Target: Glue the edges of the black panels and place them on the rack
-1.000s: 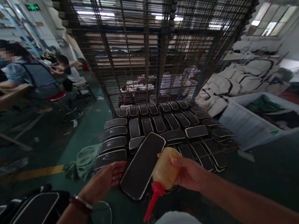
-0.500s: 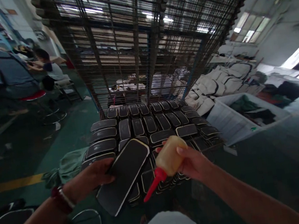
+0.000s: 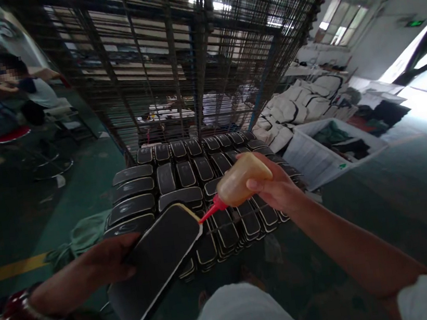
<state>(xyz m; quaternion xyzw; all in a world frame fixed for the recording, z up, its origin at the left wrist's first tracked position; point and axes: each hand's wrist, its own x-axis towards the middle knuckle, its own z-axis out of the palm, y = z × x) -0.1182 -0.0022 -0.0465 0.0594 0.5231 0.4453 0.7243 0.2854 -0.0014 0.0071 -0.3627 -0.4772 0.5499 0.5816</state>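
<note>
My left hand (image 3: 111,260) is closed on the left edge of a flat black panel (image 3: 159,259) with rounded corners and a pale rim, held tilted in the air. In my right hand (image 3: 274,186) is a squeeze bottle (image 3: 242,180) of yellowish liquid, tipped sideways. Its red nozzle (image 3: 210,212) points left, the tip at the panel's rim near the upper right corner. Along the panel's top edge the rim looks yellow; down the right side it is whiter. Beneath lie stacks of similar black panels (image 3: 165,178) with pale edges.
A tall wire rack (image 3: 170,45) rises behind the stacks. On the right stand a white bin (image 3: 308,160) with dark cloth and a heap of pale pieces (image 3: 296,102). Green cloth (image 3: 85,234) lies on the left floor. A seated person (image 3: 36,83) is at the far left.
The bottle has tipped up from pointing down, and its nozzle has come to the panel's corner. The panel has moved left and down in view. The camera has turned slightly.
</note>
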